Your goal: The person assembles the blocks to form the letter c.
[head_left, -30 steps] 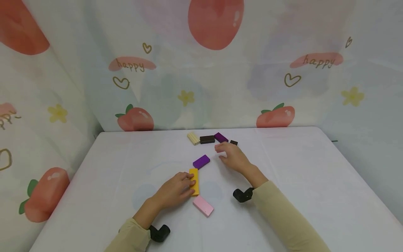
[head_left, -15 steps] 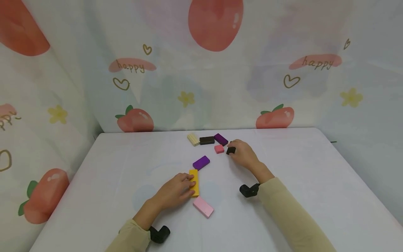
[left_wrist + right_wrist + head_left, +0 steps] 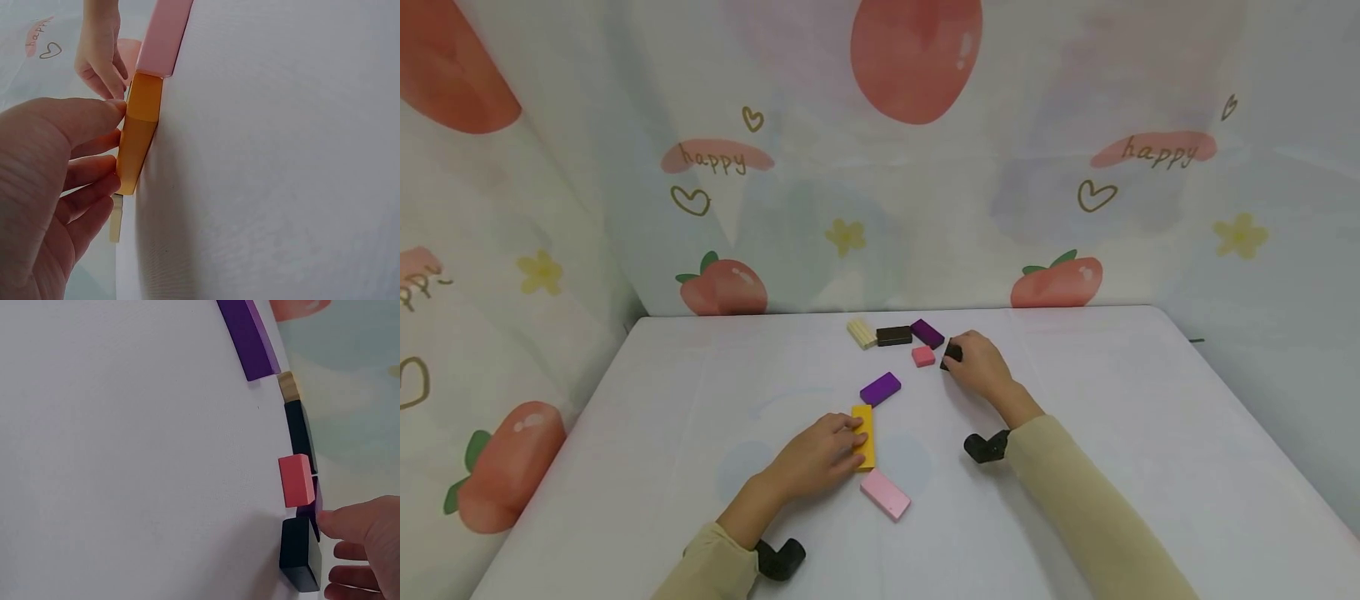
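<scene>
Looking down from my head, my left hand [image 3: 820, 454] rests its fingers on the yellow block [image 3: 863, 437] at mid-bench [image 3: 1112, 433]; my right hand [image 3: 979, 365] pinches the black block [image 3: 951, 353] beside the pink block [image 3: 922, 356].

Left wrist: my fingertips [image 3: 112, 181] touch the yellow block's [image 3: 139, 140] edge.

Right wrist: my thumb [image 3: 350, 522] presses the black block [image 3: 299, 555], which lies flat.

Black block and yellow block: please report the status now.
Right hand grips small black block. Left hand touches yellow block, flat on table. Pink block beside black one.
</scene>
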`<state>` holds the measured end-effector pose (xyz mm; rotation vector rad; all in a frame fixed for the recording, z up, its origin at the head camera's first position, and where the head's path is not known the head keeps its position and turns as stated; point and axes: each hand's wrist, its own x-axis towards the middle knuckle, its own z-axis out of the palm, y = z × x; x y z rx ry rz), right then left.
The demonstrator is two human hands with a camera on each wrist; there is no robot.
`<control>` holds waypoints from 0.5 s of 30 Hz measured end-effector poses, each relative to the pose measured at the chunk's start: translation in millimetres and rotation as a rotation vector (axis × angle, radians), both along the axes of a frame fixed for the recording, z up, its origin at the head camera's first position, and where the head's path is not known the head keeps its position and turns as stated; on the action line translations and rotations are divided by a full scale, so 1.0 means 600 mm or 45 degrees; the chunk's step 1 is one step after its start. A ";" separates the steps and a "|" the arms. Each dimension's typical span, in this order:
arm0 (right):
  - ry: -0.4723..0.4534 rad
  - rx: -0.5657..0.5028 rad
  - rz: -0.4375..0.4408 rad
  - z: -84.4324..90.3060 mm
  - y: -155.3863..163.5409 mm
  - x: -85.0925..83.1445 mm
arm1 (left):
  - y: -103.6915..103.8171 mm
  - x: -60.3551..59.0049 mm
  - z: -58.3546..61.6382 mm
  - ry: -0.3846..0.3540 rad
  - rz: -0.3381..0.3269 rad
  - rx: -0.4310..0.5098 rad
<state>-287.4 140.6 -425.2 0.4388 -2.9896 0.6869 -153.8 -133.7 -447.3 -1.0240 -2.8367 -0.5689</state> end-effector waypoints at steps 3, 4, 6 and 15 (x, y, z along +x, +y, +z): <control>-0.029 0.013 -0.038 -0.002 -0.006 -0.004 | 0.001 0.001 0.002 -0.011 0.002 -0.029; -0.032 0.016 -0.045 -0.003 -0.007 -0.006 | 0.001 0.001 0.004 -0.008 -0.001 -0.038; -0.032 0.017 -0.056 -0.006 -0.009 -0.008 | 0.003 0.002 0.006 -0.006 -0.006 -0.065; -0.053 0.010 -0.071 -0.010 -0.010 -0.004 | 0.006 0.003 0.007 0.033 -0.005 -0.182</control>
